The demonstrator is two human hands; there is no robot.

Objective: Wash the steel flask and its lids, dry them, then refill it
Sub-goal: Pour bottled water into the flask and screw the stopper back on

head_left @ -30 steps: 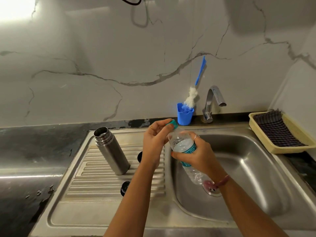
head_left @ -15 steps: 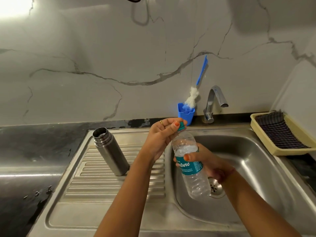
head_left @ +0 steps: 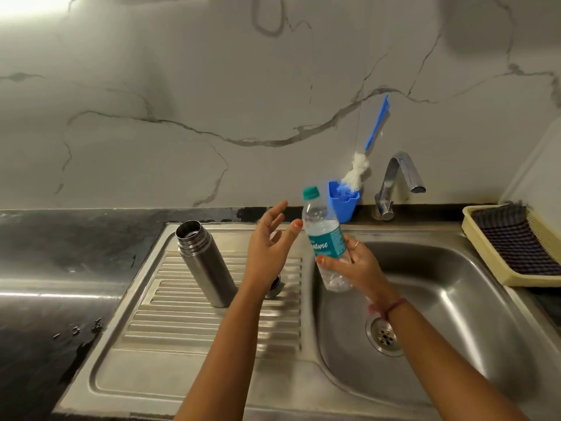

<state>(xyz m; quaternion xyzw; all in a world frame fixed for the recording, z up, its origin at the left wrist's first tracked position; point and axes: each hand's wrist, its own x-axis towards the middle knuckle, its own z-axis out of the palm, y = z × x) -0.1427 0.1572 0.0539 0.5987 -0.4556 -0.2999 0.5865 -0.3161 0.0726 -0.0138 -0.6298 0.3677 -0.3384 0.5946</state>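
Note:
The steel flask (head_left: 205, 262) stands open and lidless on the ribbed drainboard (head_left: 182, 323). My right hand (head_left: 353, 264) grips a clear plastic water bottle (head_left: 324, 238) with a teal label, held nearly upright over the basin's left edge; its teal cap (head_left: 311, 192) sits on the neck. My left hand (head_left: 270, 241) hovers just left of the bottle, fingers spread and holding nothing. One flask lid (head_left: 274, 287) peeks out behind my left wrist; any other lid is hidden by my arm.
A blue cup (head_left: 344, 203) holding a bottle brush (head_left: 358, 168) stands at the back by the tap (head_left: 400, 180). A yellow tray (head_left: 485, 262) with a dark checked cloth (head_left: 516, 238) sits right of the sink basin (head_left: 455, 299). Dark wet counter (head_left: 45, 268) lies to the left.
My left hand has let go of the teal cap and opened, moving slightly left. The bottle has risen and stands straighter in my right hand.

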